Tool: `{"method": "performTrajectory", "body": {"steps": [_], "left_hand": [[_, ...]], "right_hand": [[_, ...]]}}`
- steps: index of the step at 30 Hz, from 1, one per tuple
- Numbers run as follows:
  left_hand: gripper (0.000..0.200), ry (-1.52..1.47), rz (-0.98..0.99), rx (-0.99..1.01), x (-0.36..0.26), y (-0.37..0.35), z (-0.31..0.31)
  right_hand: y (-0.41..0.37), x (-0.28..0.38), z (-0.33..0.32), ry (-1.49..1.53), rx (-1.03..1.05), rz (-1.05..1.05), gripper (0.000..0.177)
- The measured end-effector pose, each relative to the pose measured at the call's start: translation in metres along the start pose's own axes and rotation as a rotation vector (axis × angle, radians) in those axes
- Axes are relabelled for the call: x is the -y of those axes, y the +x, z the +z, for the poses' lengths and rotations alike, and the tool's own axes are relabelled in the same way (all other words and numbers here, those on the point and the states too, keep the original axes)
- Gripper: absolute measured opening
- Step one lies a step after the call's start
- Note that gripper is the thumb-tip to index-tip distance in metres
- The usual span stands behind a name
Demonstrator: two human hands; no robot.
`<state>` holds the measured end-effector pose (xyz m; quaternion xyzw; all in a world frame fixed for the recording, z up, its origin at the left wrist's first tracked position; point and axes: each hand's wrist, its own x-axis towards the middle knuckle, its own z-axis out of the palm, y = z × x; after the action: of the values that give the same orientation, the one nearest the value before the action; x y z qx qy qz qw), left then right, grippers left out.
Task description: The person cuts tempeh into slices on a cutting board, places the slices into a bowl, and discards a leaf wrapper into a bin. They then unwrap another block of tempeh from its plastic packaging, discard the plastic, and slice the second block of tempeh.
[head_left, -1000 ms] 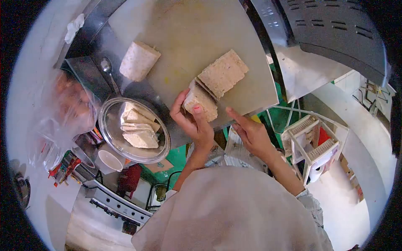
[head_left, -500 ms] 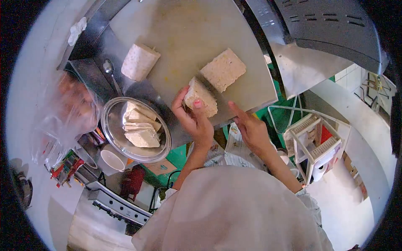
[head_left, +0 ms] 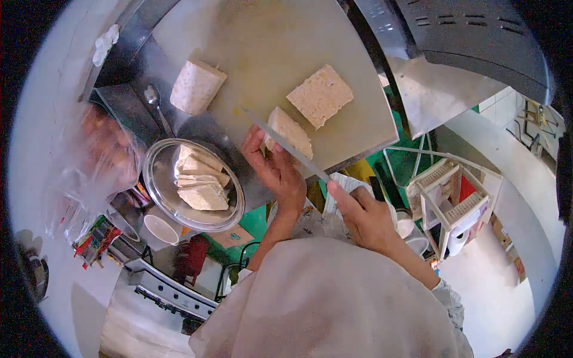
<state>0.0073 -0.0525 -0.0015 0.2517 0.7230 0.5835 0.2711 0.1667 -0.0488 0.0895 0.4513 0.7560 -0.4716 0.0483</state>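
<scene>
My right hand point(head_left: 367, 218) is closed around the handle of a knife point(head_left: 292, 151). Its long blade slants up and left, passing over the near side of a cut piece of what looks like tempeh point(head_left: 290, 132). Bent fingers of my left hand point(head_left: 277, 170) grip that piece at its left end, partly hidden by the blade. A larger flat tempeh block point(head_left: 320, 96) lies just beyond, to the right. Farther left, a thick rounded tempeh chunk point(head_left: 197, 88) rests on its side. Several tempeh slices point(head_left: 203, 179) lie in a clear glass bowl point(head_left: 156, 197) left of my left hand.
The work surface is a pale board point(head_left: 250, 36). A spoon point(head_left: 157, 107) lies beside the bowl. Left of that are a filled plastic bag point(head_left: 107, 149) and a white cup point(head_left: 162, 227). A cream plastic rack point(head_left: 447, 203) stands below right, and a stove point(head_left: 167, 292) lower left.
The knife has come out from between the two tempeh pieces and swung to the near side of the smaller one. My right hand has moved down and right; my left fingers have shifted slightly.
</scene>
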Motion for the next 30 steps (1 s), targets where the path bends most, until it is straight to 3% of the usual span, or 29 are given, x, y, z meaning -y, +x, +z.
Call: {"method": "performTrajectory", "body": {"steps": [10,13,17,19,26,30], "left_hand": [[0.044,0.174,0.066,-0.065,0.013,0.000,-0.001],[0.037,0.087,0.075,0.033,0.007,0.001,-0.005],[0.038,0.058,0.050,0.001,0.007,0.000,-0.001],[0.049,0.120,0.075,-0.050,0.011,0.000,0.000],[0.054,0.019,0.061,-0.069,0.024,-0.003,-0.003],[0.056,0.078,0.032,-0.063,0.016,-0.001,-0.002]], "right_hand": [[-0.003,0.002,0.002,-0.047,0.057,0.016,0.074],[-0.004,0.004,0.000,-0.049,0.102,0.045,0.074],[-0.004,0.007,-0.003,-0.040,0.139,0.057,0.071],[-0.005,0.008,-0.002,-0.090,0.096,0.041,0.069],[-0.002,0.014,-0.004,-0.113,0.088,0.063,0.067],[0.002,0.021,-0.008,-0.105,-0.023,-0.017,0.073]]}}
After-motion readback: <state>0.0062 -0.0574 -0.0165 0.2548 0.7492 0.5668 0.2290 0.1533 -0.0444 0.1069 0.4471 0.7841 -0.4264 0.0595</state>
